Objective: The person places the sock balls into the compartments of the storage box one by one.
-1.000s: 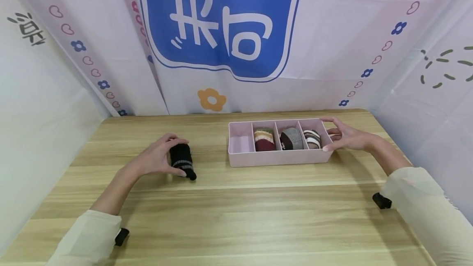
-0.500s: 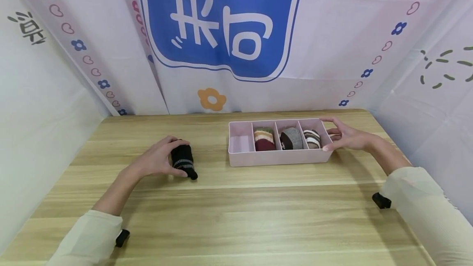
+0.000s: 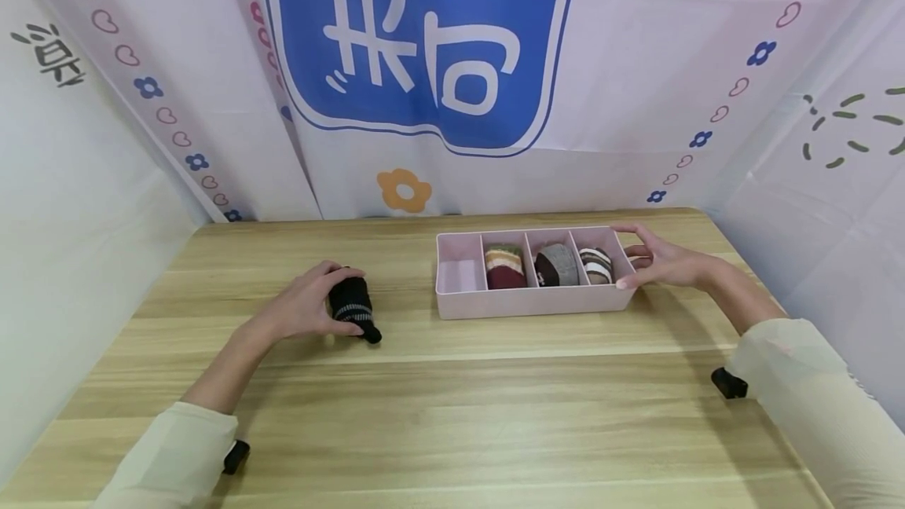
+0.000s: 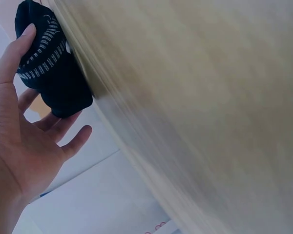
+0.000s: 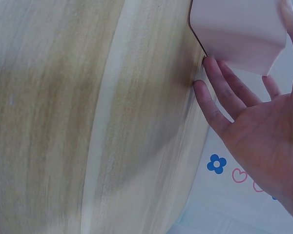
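My left hand [image 3: 311, 303] grips a rolled black sock [image 3: 351, 301] with grey striped bands, thumb at its near end and fingers at the far one. In the left wrist view, the sock [image 4: 63, 83] lies right against the tabletop; whether it touches cannot be told. To the right stands a pink divided storage box [image 3: 530, 305]. My right hand [image 3: 668, 259] holds its right end, thumb on the front corner and index finger at the back corner. In the right wrist view, other fingers [image 5: 222, 87] reach the box's end wall [image 5: 239, 29] near its base.
Three box compartments hold a rolled sock each: a maroon striped one [image 3: 505, 267], a grey and brown one [image 3: 558, 265], and a brown and white striped one [image 3: 597, 266]. The leftmost compartment [image 3: 461, 275] shows its bare floor. Behind the wooden table [image 3: 452, 415] hangs a printed curtain [image 3: 622, 100].
The black sock has shifted slightly to the right with my left hand. My right hand and the box stay in place.
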